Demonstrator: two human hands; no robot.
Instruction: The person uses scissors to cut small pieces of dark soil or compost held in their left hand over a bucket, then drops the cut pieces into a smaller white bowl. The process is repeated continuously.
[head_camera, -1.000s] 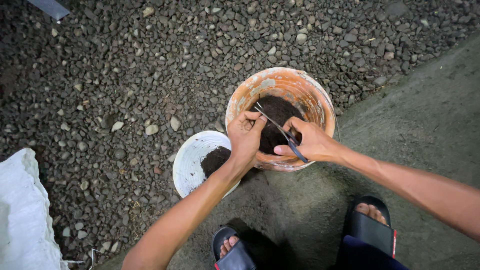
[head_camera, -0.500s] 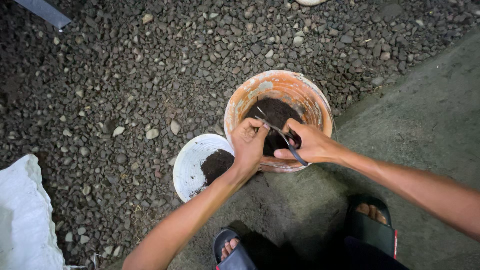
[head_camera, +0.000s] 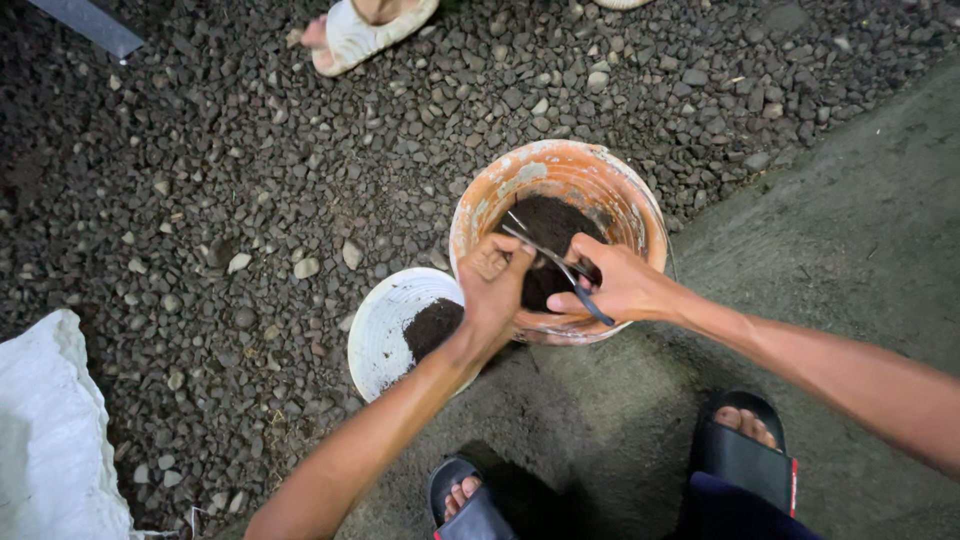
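- Gripping the orange bucket (head_camera: 640, 200) rim, the left hand (head_camera: 493, 285) should steady it.
- The right hand (head_camera: 625, 285), grasping a thin tool (head_camera: 555, 265), best digs the dark soil (head_camera: 550, 225) gently.

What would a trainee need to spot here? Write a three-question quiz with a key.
1. True or false: the right hand holds a thin tool over the bucket.
2. What lies in the white bowl? A) gravel B) dark soil C) water
3. Fill in: the left hand is closed at the bucket's near ____.

Key
1. True. The tool slants across the soil in the bucket.
2. B. A heap of dark soil sits on the bowl's right side.
3. Rim. What it grips, if anything, cannot be told.
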